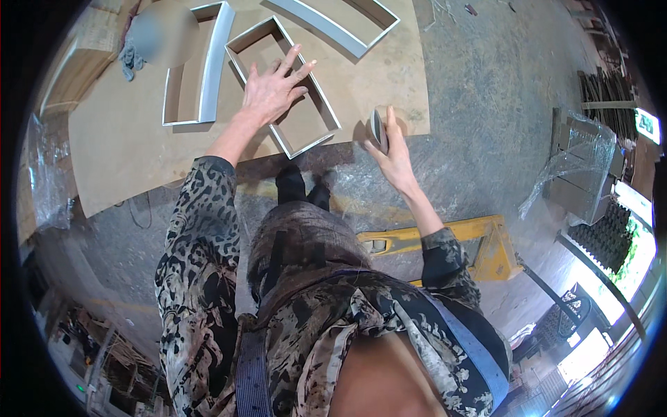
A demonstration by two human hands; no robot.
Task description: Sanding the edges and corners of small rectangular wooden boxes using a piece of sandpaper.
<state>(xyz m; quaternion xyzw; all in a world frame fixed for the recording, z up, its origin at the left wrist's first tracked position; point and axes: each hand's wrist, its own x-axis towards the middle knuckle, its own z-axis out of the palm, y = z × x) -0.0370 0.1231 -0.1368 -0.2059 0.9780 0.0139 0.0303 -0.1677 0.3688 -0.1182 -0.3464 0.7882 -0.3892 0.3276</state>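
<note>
My left hand (272, 90) lies with fingers spread over a shallow rectangular box (306, 148), which has white edges and brown inner sides. It touches or hovers just above the box; the palm's contact is hidden. To the right, my right hand (394, 154) grips a round, flat roll (379, 130), tan and grey, that looks like tape and is held on edge. The roll is apart from the box, near the board's right front corner. A similar box (210, 87) rests to the left, and another pale-sided box (326, 35) lies beyond.
The boxes lie on a large brown board (111, 156). At upper left are stacked boards (83, 66), a grey cloth or glove (130, 59) and a blurred shape. A yellow pallet jack (486, 243) stands behind my right arm. Plastic-wrapped cartons (580, 167) stand far right.
</note>
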